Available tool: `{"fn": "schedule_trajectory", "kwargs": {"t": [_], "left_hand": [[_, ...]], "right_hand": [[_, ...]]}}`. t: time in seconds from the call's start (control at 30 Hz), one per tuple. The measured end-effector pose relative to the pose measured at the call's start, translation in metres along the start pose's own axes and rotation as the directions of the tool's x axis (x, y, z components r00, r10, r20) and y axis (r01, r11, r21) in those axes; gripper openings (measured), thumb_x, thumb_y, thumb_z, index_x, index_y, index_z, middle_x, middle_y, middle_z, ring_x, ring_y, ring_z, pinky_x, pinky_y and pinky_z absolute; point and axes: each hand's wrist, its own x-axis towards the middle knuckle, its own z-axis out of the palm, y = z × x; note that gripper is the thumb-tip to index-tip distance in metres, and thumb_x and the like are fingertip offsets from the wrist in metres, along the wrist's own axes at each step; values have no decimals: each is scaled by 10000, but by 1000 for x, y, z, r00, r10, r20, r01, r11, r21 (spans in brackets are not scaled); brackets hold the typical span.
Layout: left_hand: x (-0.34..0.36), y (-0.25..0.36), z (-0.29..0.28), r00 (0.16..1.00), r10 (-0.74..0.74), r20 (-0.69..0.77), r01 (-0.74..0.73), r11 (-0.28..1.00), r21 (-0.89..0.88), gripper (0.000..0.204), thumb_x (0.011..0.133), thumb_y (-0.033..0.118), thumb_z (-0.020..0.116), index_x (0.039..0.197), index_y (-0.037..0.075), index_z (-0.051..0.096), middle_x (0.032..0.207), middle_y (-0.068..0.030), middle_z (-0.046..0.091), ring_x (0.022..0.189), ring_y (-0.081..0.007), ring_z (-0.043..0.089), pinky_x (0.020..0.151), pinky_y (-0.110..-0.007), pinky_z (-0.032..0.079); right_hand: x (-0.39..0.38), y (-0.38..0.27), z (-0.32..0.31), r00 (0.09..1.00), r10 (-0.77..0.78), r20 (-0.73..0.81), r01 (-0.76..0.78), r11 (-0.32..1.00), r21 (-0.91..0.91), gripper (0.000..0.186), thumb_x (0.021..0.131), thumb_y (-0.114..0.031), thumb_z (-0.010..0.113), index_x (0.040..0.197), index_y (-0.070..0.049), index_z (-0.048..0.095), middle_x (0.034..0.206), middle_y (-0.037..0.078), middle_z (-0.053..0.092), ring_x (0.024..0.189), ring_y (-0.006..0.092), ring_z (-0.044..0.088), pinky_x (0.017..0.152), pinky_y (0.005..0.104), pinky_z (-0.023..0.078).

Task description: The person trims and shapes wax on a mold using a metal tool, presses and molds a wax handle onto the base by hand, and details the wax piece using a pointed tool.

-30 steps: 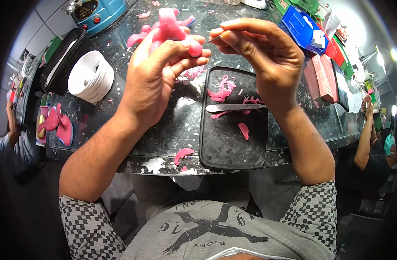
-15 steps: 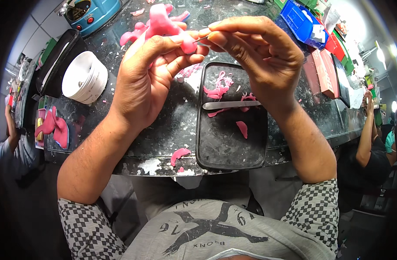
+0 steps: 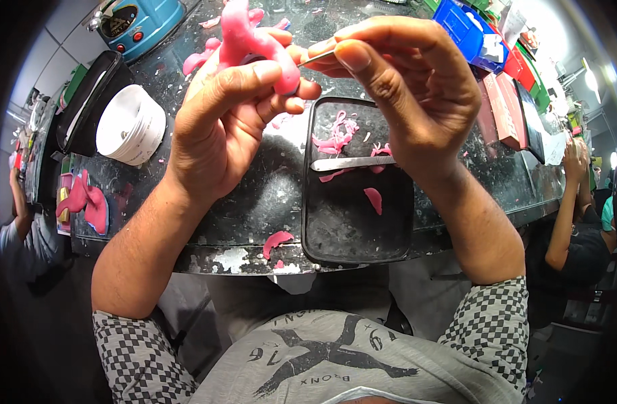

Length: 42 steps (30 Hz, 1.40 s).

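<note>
Above the far part of the bench, my left hand [image 3: 217, 131] is closed round a smooth, branching pink wax piece [image 3: 244, 40], thumb on top. My right hand [image 3: 419, 101] pinches a thin metal tool [image 3: 316, 58] between thumb and fingers. Its tip points left and meets the edge of the piece's rounded near end; whether it touches, I cannot tell. Below my hands lies a black tray [image 3: 355, 236] with curled pink shavings [image 3: 337, 133], a pink sliver [image 3: 373, 200] and a flat metal scalpel handle [image 3: 349, 163].
Left stand a white tub [image 3: 130, 128], a black case [image 3: 86, 101] and a blue machine [image 3: 143, 27]. Other pink pieces [image 3: 86, 202] lie at the left edge. Blue bins [image 3: 460, 34] and a long red box [image 3: 504, 111] line the right. People sit at both sides.
The pink piece has shifted slightly left and turned, its near end now lower. My right hand has moved a little right, and more of the tool shows.
</note>
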Motion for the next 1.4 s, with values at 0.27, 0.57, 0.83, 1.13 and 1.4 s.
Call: {"fn": "schedule_trajectory", "kwargs": {"t": [0.27, 0.57, 0.83, 1.13, 1.4], "left_hand": [[0, 1, 5, 1000, 0, 31, -2, 997, 81, 814, 872, 143, 602, 1536, 83, 134, 1368, -188, 454, 1049, -252, 592, 780, -320, 518], [-2, 0, 4, 1000, 7, 28, -10, 993, 115, 816, 870, 137, 576, 1544, 81, 119, 1362, -185, 455, 1084, -244, 596, 791, -335, 530], [-2, 5, 10, 999, 12, 36, -20, 970, 241, 782, 858, 171, 581, 1519, 58, 178, 1300, -167, 495, 950, -247, 648, 714, -271, 541], [-2, 4, 8, 999, -1, 36, -8, 968, 250, 688, 845, 197, 586, 1431, -15, 293, 1241, -169, 524, 894, -240, 650, 702, -258, 526], [-1, 2, 12, 999, 39, 31, -44, 979, 198, 646, 845, 173, 590, 1400, -5, 313, 1172, -175, 545, 872, -246, 641, 666, -268, 527]], "right_hand": [[-1, 12, -3, 984, -180, 9, 180, 983, 23, 190, 934, 27, 621, 1114, 63, 570, 1002, 194, 696, 935, 241, 712, 854, 368, 607], [8, -4, -3, 979, -160, 127, 169, 983, -67, 216, 907, 54, 650, 1111, 64, 578, 1006, 186, 693, 939, 222, 707, 841, 331, 593], [1, -6, 1, 999, 33, -14, -32, 995, 92, 176, 933, 16, 632, 1105, 26, 594, 976, 153, 685, 940, 204, 699, 841, 324, 580], [4, -2, -4, 995, -75, 64, 77, 997, -24, 201, 917, 53, 636, 1107, 59, 570, 998, 170, 686, 921, 231, 713, 802, 332, 603], [9, 0, -7, 957, -246, 153, 263, 959, -108, 221, 909, 55, 646, 1121, 66, 585, 1011, 172, 687, 896, 221, 712, 803, 324, 599]]}}
